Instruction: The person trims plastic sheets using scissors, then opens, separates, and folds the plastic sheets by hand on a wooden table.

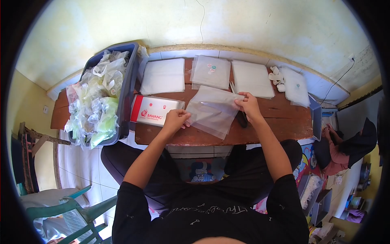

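Observation:
A clear plastic bag (212, 112) is stretched between my two hands above the near part of the brown wooden table (276, 118). My left hand (176, 121) is closed at the bag's left edge, with the fingertips pinched together. At the upper right corner, my right hand (250, 106) pinches the plastic between thumb and fingers. Beside my left hand lies a red and white packet (152, 110) printed "BAWANG". A black-handled tool (243, 120), partly hidden by the bag and my right hand, looks like scissors.
Flat stacks of clear bags line the back: a left stack (163, 76), a stack with coloured prints (211, 72), a white stack (252, 79) and a right stack (295, 86). A blue-grey bin (132, 67) overflows with crumpled plastic. Another person (341, 150) sits at the right; a green chair (81, 215) stands lower left.

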